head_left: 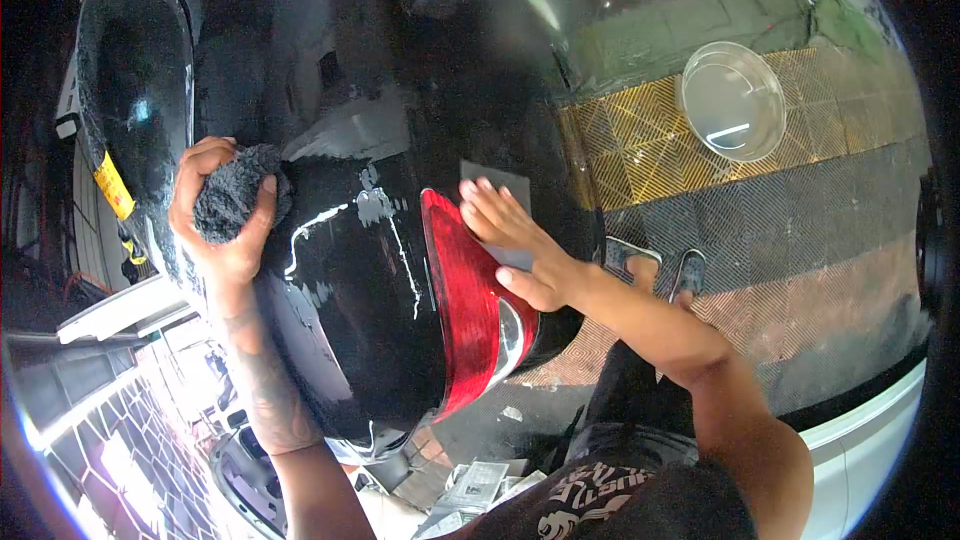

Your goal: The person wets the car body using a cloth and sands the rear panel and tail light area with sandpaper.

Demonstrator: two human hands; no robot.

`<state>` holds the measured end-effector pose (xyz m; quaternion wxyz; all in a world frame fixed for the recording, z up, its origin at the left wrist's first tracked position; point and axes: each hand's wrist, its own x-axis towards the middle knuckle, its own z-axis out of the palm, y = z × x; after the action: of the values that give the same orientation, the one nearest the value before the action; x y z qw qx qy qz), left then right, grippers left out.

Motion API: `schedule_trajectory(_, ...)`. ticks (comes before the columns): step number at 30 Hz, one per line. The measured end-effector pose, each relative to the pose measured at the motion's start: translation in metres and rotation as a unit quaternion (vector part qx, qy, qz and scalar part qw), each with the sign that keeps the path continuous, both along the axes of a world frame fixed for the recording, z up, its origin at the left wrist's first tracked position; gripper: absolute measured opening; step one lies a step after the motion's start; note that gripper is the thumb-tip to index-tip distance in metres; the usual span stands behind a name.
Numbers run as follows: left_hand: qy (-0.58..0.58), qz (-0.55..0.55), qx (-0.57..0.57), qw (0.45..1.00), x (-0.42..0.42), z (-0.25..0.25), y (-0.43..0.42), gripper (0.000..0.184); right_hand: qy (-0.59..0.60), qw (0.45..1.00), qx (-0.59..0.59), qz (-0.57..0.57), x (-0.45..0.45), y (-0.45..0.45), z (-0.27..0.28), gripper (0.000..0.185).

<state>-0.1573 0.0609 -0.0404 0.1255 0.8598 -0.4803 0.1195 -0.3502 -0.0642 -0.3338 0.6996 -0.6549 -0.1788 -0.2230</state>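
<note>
My left hand (190,202) is curled around a crumpled, fluffy dark grey cloth (238,196), over the black car's body at the left. With fingers stretched flat, my right hand (520,240) holds a grey sheet of sandpaper (512,186) against the black panel. The sheet's upper corner shows beyond my fingertips, while the palm hides part of it. Right beside this hand is the red tail light (458,285). Between my hands, the black bodywork (365,270) carries whitish streaks and dull grey patches.
A round clear tub (733,102) of cloudy liquid stands on the yellow and grey grid floor tiles (640,155) at the right. Below my right arm are feet in sandals (688,270). Newspapers (470,495) lie at the bottom. A white car body (870,450) edges the lower right.
</note>
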Motion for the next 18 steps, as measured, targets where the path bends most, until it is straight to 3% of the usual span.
schedule_trajectory(4, 0.017, -0.006, -0.007, 1.0, -0.001, -0.001, 0.0, 0.033, -0.056, 0.998, -0.036, -0.007, 0.069, -0.031, 0.041, 0.069)
schedule_trajectory(9, 0.006, 0.001, -0.003, 1.0, 0.0, -0.001, 0.001, 0.033, 0.021, 1.0, 0.007, 0.009, -0.009, 0.002, 0.002, 0.07)
schedule_trajectory(14, 0.026, 0.015, -0.017, 0.999, -0.002, -0.003, 0.002, 0.034, 0.004, 0.999, -0.002, -0.034, 0.065, -0.024, 0.041, 0.075)
schedule_trajectory(17, 0.019, 0.005, -0.002, 1.0, 0.001, -0.002, 0.005, 0.034, 0.061, 0.992, 0.093, -0.067, 0.033, 0.01, 0.045, 0.075)
schedule_trajectory(18, 0.039, 0.009, 0.006, 0.999, 0.0, 0.0, 0.007, 0.028, 0.082, 0.993, 0.08, -0.028, 0.001, 0.015, 0.042, 0.078)
